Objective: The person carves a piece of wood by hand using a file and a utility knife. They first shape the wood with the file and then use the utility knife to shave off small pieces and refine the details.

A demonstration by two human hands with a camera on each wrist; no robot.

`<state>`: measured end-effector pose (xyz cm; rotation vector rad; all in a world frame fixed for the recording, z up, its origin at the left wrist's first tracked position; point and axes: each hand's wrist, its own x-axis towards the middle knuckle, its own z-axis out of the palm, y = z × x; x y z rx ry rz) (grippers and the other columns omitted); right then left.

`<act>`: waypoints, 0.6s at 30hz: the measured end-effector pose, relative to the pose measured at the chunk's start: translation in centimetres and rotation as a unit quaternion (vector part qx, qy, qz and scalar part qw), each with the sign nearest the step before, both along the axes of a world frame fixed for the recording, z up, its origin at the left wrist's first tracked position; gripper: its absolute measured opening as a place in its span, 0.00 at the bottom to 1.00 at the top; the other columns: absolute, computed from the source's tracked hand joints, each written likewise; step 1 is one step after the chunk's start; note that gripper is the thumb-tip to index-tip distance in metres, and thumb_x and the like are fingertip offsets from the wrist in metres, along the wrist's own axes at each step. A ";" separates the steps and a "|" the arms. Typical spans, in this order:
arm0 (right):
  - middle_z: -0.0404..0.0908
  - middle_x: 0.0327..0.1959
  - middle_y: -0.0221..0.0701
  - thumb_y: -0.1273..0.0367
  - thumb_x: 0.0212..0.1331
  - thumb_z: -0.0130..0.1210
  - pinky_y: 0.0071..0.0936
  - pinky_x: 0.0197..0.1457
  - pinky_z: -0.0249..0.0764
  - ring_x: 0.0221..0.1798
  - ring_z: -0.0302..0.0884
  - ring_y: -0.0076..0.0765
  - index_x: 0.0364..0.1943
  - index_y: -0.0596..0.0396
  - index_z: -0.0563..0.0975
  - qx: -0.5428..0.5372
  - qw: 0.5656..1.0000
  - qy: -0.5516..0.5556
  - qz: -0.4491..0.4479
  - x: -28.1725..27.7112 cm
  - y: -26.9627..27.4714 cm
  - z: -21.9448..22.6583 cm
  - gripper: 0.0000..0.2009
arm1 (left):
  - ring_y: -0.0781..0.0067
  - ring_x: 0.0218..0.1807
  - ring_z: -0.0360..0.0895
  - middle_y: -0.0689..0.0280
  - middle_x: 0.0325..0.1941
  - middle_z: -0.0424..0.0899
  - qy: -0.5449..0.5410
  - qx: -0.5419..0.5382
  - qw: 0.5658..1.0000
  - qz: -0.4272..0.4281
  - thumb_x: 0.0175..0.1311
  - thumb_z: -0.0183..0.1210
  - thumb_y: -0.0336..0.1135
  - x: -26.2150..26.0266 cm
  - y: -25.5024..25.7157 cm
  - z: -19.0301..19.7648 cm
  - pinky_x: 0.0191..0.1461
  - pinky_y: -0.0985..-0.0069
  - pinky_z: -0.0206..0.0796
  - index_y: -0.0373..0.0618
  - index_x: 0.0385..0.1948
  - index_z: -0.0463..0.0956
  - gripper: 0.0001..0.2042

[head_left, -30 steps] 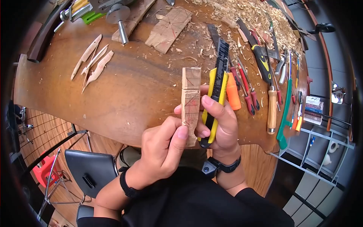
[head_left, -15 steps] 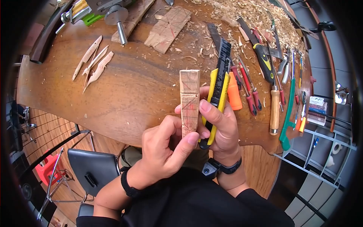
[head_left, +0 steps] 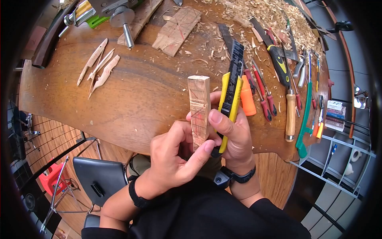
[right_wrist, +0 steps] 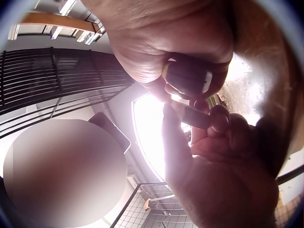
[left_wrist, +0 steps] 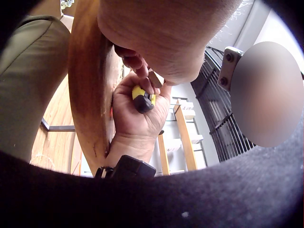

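In the head view a short wooden block (head_left: 199, 109) stands upright between the hands, with red and dark marks and a groove across its upper part. My left hand (head_left: 171, 153) grips its lower end, the thumb close to the right fingertips. My right hand (head_left: 238, 137) holds a yellow and black utility knife (head_left: 229, 101), its wide dark blade pointing up and away. Right fingers also reach behind the block. From the left wrist, the knife's black butt (left_wrist: 144, 103) shows against the right palm; the right wrist view shows the block's end (right_wrist: 195, 117) in the left fingers.
Thin carved wood pieces (head_left: 105, 71) lie on the table (head_left: 139, 99) at left. A marked board (head_left: 177, 32) and a metal clamp-like tool (head_left: 126, 30) are at the back. Shavings (head_left: 270, 10), an orange cylinder (head_left: 247, 99), red-handled tools (head_left: 266, 109) and a green-handled tool (head_left: 304, 135) are at right.
The block's top has tipped so its end face shows now. My left thumb has shifted right, from the block's front toward the right fingers. The knife stays in the right hand.
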<state>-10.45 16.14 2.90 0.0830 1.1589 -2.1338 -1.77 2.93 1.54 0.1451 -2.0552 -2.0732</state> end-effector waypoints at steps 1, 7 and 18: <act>0.80 0.33 0.24 0.69 0.67 0.66 0.15 0.24 0.62 0.21 0.67 0.13 0.52 0.60 0.77 0.000 1.000 0.000 0.000 0.0 0.0 0.0 0.15 | 0.90 0.21 0.76 0.67 0.28 0.88 -0.002 -0.015 1.000 -0.006 0.67 0.68 0.29 -0.1 -0.2 0.4 0.23 0.86 0.64 0.36 0.39 0.75 0.10; 0.87 0.43 0.48 0.64 0.66 0.64 0.09 0.25 0.67 0.18 0.65 0.10 0.57 0.62 0.69 0.036 0.998 0.037 0.018 -0.1 0.0 -0.1 0.22 | 0.88 0.20 0.76 0.66 0.27 0.88 0.004 -0.046 0.999 -0.025 0.69 0.64 0.28 -0.2 -0.8 0.9 0.24 0.85 0.65 0.36 0.39 0.75 0.07; 0.79 0.33 0.26 0.70 0.63 0.68 0.16 0.24 0.63 0.22 0.68 0.14 0.51 0.59 0.76 0.004 1.000 0.020 0.011 -0.1 -0.1 0.4 0.16 | 0.81 0.22 0.78 0.64 0.28 0.87 -0.004 -0.033 0.999 -0.041 0.69 0.60 0.29 -0.1 -1.1 1.2 0.26 0.81 0.67 0.35 0.40 0.75 0.06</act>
